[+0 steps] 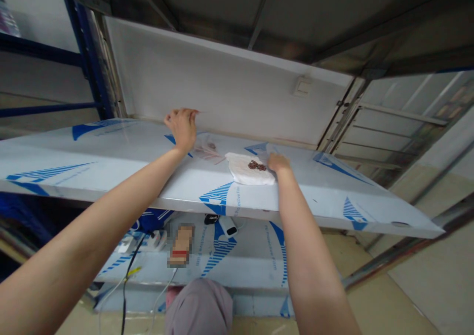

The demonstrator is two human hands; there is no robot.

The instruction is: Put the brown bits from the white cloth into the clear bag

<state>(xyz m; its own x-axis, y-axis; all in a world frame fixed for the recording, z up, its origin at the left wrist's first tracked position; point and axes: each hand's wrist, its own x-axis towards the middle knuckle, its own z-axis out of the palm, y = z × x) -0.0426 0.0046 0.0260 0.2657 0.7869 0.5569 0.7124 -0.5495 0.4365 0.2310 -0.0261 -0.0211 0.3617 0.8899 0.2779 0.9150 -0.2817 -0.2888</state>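
Note:
My left hand (182,128) is raised above the upper shelf board, fingers bent and tips pinched together. A faint thin tip juts from them, too fine to name. On the board lies a white cloth (242,172) with a small heap of dark brown bead-like pieces (256,166) on it. At the cloth's right edge my right hand (278,162) is closed, knuckles up; its fingertips are hidden, and a clear, plastic-looking patch shows beside it. Left of the cloth, several thin pinkish strips (209,153) lie on or in something clear.
The upper board (122,169) wears blue-printed protective film. Below it, a lower shelf (252,251) carries a white device (227,226), chargers (157,240), cables and a pixelated item (181,246). A metal shelf (296,24) hangs overhead. A wall switch (302,86) is behind.

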